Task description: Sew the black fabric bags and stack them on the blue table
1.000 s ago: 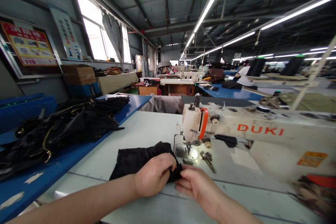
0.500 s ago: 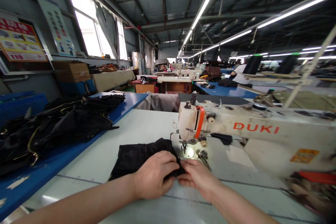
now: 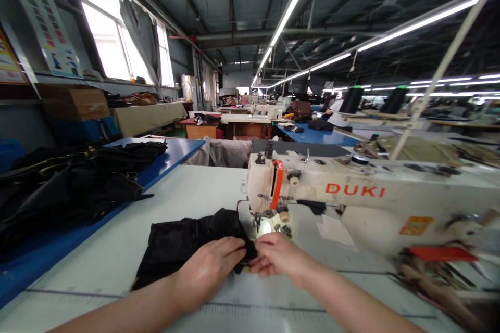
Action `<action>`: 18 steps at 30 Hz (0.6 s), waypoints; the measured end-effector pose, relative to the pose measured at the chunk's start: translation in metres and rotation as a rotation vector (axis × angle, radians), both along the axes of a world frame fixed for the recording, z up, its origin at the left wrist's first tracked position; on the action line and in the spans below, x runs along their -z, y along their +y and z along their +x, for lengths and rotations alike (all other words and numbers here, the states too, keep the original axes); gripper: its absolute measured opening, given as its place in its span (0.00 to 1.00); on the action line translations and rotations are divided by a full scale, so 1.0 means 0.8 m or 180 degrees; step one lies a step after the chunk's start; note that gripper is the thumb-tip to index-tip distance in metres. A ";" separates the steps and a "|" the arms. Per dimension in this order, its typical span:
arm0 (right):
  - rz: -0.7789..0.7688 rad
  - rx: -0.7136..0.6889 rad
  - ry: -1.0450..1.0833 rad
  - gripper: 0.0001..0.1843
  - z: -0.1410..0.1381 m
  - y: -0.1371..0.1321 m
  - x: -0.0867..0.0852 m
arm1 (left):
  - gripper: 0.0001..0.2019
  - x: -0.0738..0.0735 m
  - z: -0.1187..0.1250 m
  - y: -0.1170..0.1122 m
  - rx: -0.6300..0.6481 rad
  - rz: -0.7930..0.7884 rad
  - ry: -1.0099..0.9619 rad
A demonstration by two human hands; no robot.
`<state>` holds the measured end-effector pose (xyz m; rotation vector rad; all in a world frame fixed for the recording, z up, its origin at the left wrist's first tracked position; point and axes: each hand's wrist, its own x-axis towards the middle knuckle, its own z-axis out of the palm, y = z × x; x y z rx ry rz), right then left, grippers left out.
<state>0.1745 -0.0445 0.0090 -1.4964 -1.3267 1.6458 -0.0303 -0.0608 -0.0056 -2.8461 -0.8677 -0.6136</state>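
Observation:
A piece of black fabric [image 3: 183, 242] lies on the white sewing table [image 3: 128, 234] just in front of the needle of a cream sewing machine [image 3: 351, 197] marked DUKI. My left hand [image 3: 209, 268] rests on the fabric's right end with its fingers curled onto the cloth. My right hand [image 3: 275, 255] meets it from the right and pinches the same edge, right below the presser foot [image 3: 260, 218].
A heap of black bags or garments [image 3: 66, 182] lies on the blue table [image 3: 172, 153] to the left. Behind stand more sewing stations, a cardboard box [image 3: 78, 104] and windows. Another person in white [image 3: 338, 109] sits far back right.
Both hands have carried the fabric edge closer to the needle. The view has swung to the right, so everything sits further left in the picture.

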 end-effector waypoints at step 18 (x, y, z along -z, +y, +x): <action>0.2957 -0.0239 -0.4211 0.15 0.230 -0.001 0.021 | 0.26 0.010 0.001 0.020 -0.0008 -0.0263 -0.0094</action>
